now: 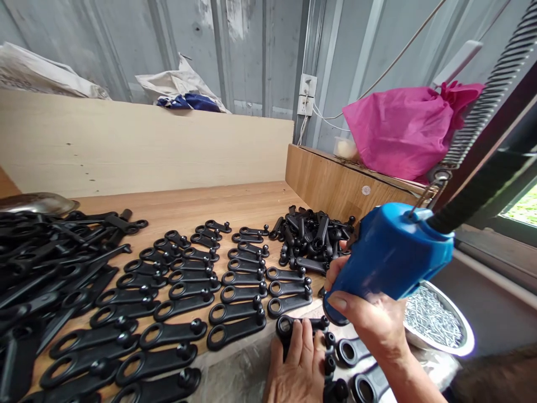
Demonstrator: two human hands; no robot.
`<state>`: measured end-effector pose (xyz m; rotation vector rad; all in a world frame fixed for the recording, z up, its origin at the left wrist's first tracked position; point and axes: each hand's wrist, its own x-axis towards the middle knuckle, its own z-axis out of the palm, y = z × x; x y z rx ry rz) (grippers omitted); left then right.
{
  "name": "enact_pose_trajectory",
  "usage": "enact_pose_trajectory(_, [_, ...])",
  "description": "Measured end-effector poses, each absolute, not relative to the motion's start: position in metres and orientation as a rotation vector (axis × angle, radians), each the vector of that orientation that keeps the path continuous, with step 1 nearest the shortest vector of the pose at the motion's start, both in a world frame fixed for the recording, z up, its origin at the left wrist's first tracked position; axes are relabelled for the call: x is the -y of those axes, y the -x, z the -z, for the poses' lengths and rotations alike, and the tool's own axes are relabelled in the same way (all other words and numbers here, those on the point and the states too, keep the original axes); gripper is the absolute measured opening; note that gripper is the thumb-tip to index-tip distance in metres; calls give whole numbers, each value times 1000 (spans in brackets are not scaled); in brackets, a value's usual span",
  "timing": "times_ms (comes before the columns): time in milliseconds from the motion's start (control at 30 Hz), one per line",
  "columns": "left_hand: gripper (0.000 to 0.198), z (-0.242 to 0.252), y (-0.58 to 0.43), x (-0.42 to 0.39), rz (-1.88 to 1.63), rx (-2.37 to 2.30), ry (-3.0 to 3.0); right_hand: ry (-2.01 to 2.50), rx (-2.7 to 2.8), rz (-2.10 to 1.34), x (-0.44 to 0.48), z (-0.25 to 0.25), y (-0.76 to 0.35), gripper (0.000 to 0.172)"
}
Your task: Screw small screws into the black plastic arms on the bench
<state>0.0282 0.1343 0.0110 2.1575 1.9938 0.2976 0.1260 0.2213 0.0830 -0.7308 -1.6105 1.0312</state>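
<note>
My right hand (377,322) is wrapped round a blue power screwdriver (384,252), which tilts down to the left; its tip is hidden. A coiled spring (495,89) and a dark cable run up from its back end. Below and to the left, my left hand (296,364) grips a black plastic crank arm (285,326) with a ring at one end, its fingers bent over the top. Several similar arms lie beside that hand, partly covered by it. Right of them, more ring-ended arms (352,351) lie under my right wrist.
Rows of black arms (237,330) with ball studs cover the wooden table (201,196). Loose black parts are heaped at the left (50,274) and back right (312,235). A metal bowl of screws (436,316) stands at the right. A pink bag (403,129) sits on the ledge.
</note>
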Motion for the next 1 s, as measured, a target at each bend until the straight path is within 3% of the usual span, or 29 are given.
enact_pose_trajectory(233, [49,-9,-19,-147,-124,-1817,-2014,740,1352,-1033,-213,-99,-112,26])
enact_pose_trajectory(400, [99,-27,-9,-140,-109,-1690,-2085,617,1211,-978,-187,-135,-144,25])
enact_pose_trajectory(533, [113,-34,-11,-134,-197,-1748,-2136,711,1277,-992,-144,-156,-180,32])
enact_pose_trajectory(633, [103,-41,-17,-134,-208,-1850,-2171,884,1290,-1073,-115,-157,-199,35])
enact_pose_trajectory(833, [57,-64,-21,-141,-121,-1931,-2243,1054,1521,-1002,-96,-145,-232,34])
enact_pose_trajectory(1000, [47,-74,-25,-148,-4,-1937,-2227,1096,1619,-826,-91,-132,-260,73])
